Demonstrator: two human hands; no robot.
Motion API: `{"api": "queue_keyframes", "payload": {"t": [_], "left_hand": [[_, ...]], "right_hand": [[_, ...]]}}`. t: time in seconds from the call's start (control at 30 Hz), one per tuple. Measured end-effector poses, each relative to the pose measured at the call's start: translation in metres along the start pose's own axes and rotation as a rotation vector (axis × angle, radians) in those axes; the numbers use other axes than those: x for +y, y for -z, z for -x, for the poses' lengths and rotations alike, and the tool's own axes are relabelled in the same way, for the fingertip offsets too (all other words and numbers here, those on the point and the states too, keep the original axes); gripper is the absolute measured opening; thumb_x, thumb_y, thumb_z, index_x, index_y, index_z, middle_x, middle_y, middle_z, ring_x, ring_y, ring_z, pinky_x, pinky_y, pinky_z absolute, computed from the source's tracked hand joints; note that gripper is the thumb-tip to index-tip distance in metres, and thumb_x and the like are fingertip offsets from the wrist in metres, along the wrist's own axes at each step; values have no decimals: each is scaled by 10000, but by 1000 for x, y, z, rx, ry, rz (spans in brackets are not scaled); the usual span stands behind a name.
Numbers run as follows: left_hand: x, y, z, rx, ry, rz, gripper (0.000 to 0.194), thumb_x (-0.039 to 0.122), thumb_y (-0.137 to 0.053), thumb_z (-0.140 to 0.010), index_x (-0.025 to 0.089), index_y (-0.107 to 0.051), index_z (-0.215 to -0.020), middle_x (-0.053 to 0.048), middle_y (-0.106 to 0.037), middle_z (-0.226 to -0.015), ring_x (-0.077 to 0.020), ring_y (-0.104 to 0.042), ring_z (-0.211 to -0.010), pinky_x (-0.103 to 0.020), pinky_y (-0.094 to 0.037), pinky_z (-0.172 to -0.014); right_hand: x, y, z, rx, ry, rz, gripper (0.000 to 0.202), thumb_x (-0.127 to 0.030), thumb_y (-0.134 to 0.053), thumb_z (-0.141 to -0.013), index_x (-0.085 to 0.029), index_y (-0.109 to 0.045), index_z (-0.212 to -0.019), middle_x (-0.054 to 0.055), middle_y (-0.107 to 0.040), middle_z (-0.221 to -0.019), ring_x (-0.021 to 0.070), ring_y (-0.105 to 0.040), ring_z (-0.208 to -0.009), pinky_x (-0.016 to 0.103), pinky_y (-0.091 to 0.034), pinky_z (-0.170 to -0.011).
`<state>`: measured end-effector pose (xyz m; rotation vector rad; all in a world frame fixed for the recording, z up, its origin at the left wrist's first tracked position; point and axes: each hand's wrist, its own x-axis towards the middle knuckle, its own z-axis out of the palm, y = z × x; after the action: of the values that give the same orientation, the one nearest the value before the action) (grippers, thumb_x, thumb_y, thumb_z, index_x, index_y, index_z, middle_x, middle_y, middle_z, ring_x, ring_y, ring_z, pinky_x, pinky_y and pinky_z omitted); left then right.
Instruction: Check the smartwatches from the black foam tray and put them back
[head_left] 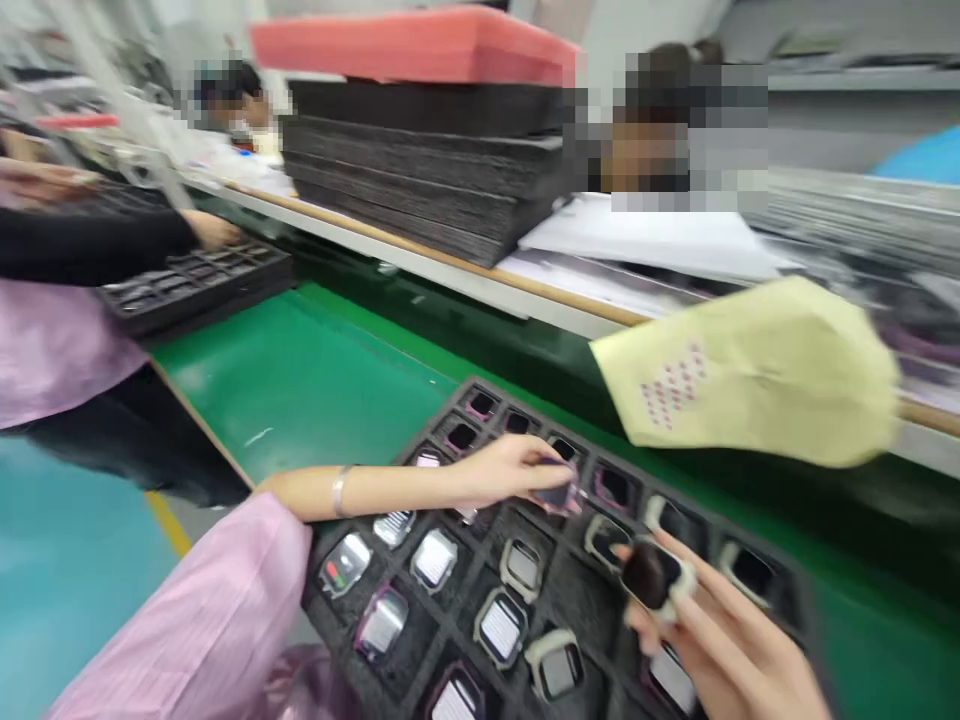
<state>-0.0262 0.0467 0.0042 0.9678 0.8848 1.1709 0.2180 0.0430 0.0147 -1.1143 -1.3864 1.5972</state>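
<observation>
A black foam tray (559,600) with many square pockets lies on the green belt in front of me, and several smartwatch cases sit in its pockets. My left hand (499,470) reaches over the tray's far rows and pinches a pink-rimmed watch case (556,494) at a pocket. My right hand (720,625) is at the near right and holds a pale-rimmed watch case (655,577) with a dark screen just above the tray. A pink sleeve (217,620) covers my left upper arm, with a bracelet on the wrist.
A yellow-green cloth (757,375) is blurred above the tray's right side. A tall stack of black trays (427,165) with a red one on top stands on the far shelf. Another person's arm (105,240) rests by a second black tray (195,285) at left.
</observation>
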Motion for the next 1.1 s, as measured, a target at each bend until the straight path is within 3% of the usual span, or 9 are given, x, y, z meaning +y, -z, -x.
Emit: {"api": "queue_keyframes", "payload": {"t": [0.07, 0.17, 0.23, 0.3, 0.4, 0.5, 0.7, 0.87, 1.1], "left_hand": [[0, -11, 9, -5, 70, 156, 479, 484, -757, -689, 120, -611, -964, -36, -620, -804, -154, -623, -732, -309, -497, -715], [-2, -18, 16, 4, 158, 120, 428, 395, -707, -766, 124, -593, -1076, -24, -596, -789, -114, -581, -687, -240, -445, -634], [-6, -20, 19, -29, 173, -41, 429, 310, -695, -773, 135, -560, -1140, -3, -576, -775, -104, -548, -646, -232, -423, -602], [-9, -20, 22, -46, 97, -264, 402, 238, -671, -768, 146, -550, -1140, 6, -569, -791, -109, -533, -642, -252, -435, -630], [-12, -20, 27, -68, -60, -556, 314, 177, -602, -772, 156, -564, -1082, -31, -602, -928, -174, -575, -840, -314, -460, -803], [-12, -20, 31, -100, -79, -685, 317, 186, -566, -788, 159, -545, -1103, -63, -613, -1038, -228, -563, -1013, -358, -436, -922], [-17, -21, 32, -62, -114, -701, 422, 209, -570, -804, 159, -471, -1211, -86, -599, -1134, -242, -539, -1108, -347, -430, -951], [-15, -22, 33, -117, -111, -750, 395, 203, -541, -808, 145, -475, -1193, -58, -620, -980, -207, -585, -896, -324, -460, -845], [-6, -25, 35, -132, -107, -734, 392, 191, -520, -814, 156, -457, -1199, -48, -620, -971, -188, -586, -863, -302, -453, -830]], "right_hand": [[-3, -4, 7, -47, -39, -112, 420, -335, -750, -786, -252, -657, -1187, 105, -694, -1009, 205, -664, -634, 293, -539, -511], [-2, -5, 5, -109, -11, -202, 389, -306, -749, -797, -245, -669, -1173, 104, -691, -999, 184, -656, -613, 276, -516, -500], [-1, -5, 4, -115, 5, -215, 388, -282, -750, -796, -240, -670, -1173, 95, -688, -986, 183, -659, -614, 276, -515, -506], [1, -4, 5, -130, 15, -212, 381, -266, -747, -797, -228, -673, -1169, 79, -689, -914, 183, -660, -611, 273, -513, -506], [3, -4, 9, -166, 22, -195, 373, -250, -729, -812, -214, -666, -1178, 56, -676, -805, 183, -656, -599, 267, -510, -498], [5, -4, 9, -190, 35, -178, 375, -236, -719, -820, -219, -658, -1191, 50, -673, -807, 181, -657, -594, 270, -516, -498], [5, -3, 9, -194, 46, -188, 369, -238, -701, -837, -221, -648, -1202, 47, -669, -802, 174, -663, -608, 255, -517, -504], [5, -2, 8, -199, 41, -173, 350, -242, -707, -827, -218, -662, -1174, 63, -672, -881, 165, -657, -591, 257, -518, -497], [4, -3, 8, -154, 44, -149, 381, -259, -725, -804, -186, -657, -1171, 77, -671, -921, 171, -645, -587, 282, -524, -496]]}}
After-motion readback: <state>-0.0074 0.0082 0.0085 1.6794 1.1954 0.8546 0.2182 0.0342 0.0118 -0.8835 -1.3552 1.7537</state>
